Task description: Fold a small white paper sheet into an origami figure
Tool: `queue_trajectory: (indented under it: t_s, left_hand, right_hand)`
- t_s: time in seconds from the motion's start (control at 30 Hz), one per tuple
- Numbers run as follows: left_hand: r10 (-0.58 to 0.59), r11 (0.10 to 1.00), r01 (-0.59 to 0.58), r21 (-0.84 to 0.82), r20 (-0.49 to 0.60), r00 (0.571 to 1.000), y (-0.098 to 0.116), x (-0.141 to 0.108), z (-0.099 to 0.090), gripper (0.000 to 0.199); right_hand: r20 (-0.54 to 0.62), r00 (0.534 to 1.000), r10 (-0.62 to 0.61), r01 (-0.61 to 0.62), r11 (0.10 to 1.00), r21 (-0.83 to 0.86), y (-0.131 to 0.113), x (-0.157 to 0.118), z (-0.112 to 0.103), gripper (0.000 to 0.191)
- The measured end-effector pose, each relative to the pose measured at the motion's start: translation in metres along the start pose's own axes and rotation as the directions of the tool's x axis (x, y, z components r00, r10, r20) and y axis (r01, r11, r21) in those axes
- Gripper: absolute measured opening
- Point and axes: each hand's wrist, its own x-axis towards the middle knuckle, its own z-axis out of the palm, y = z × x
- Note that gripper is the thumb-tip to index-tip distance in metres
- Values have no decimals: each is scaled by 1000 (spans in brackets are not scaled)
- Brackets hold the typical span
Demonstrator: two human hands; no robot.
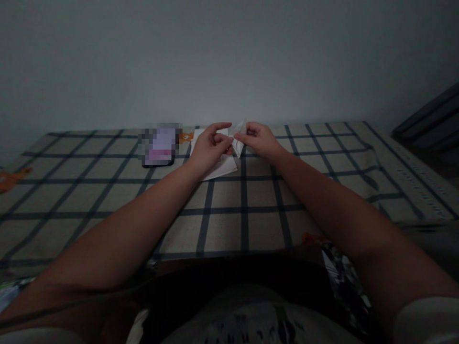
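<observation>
A small folded piece of white paper (239,147) is held up between my two hands, over the middle of the table's far side. My right hand (261,140) pinches its right side between thumb and fingers. My left hand (211,147) is at its left edge, thumb and a finger pressed together there, with the index finger stretched out above. Under and beside my left hand lie flat white sheets of paper (224,168), partly hidden by that hand.
A phone (159,145), its screen blurred, lies left of the sheets. The checked tablecloth (225,231) covers the table, which meets a plain wall (229,62). Dark slats (430,114) stand at the right.
</observation>
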Motion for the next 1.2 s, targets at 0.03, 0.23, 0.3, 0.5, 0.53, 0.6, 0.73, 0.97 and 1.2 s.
queue_trajectory:
  t_s: [0.03, 0.23, 0.3, 0.5, 0.53, 0.6, 0.73, 0.97, 1.2]
  left_hand:
    - [-9, 1000, 9, -8, 0, 1000, 0, 0, 0, 49]
    - [-75, 997, 76, -25, 69, 995, 2, -3, 4, 59]
    - [-79, 996, 83, -39, 83, 993, 4, -4, 5, 61]
    - [-55, 997, 61, -58, 92, 994, 6, -5, 5, 60]
    - [-53, 997, 59, -55, 94, 994, 6, -5, 5, 60]
    - [-53, 997, 57, -43, 96, 994, 5, -4, 5, 61]
    - [-59, 998, 61, -21, 83, 995, 6, -5, 4, 62]
    - [-129, 985, 146, -96, 164, 978, 4, -7, 7, 70]
    - [-111, 983, 138, -122, 204, 973, 2, -8, 8, 75]
  right_hand:
    - [-22, 1000, 2, -2, 1000, -3, 0, 0, 0, 27]
    - [-109, 994, 27, -26, 1000, 6, 3, 1, -1, 25]
    - [-114, 993, 34, -34, 999, 5, 2, 0, -1, 26]
    - [-122, 992, 44, -40, 999, 32, -8, -3, 2, 22]
    - [-107, 993, 46, -41, 998, 44, -9, -3, 2, 20]
    - [-79, 996, 47, -42, 997, 58, -11, -3, 3, 19]
    - [-61, 998, 27, -25, 999, 37, -7, -2, 2, 21]
    - [-100, 995, -15, 16, 1000, 12, -3, -2, -1, 31]
    - [-115, 993, -13, 13, 1000, 0, -6, -2, 0, 38]
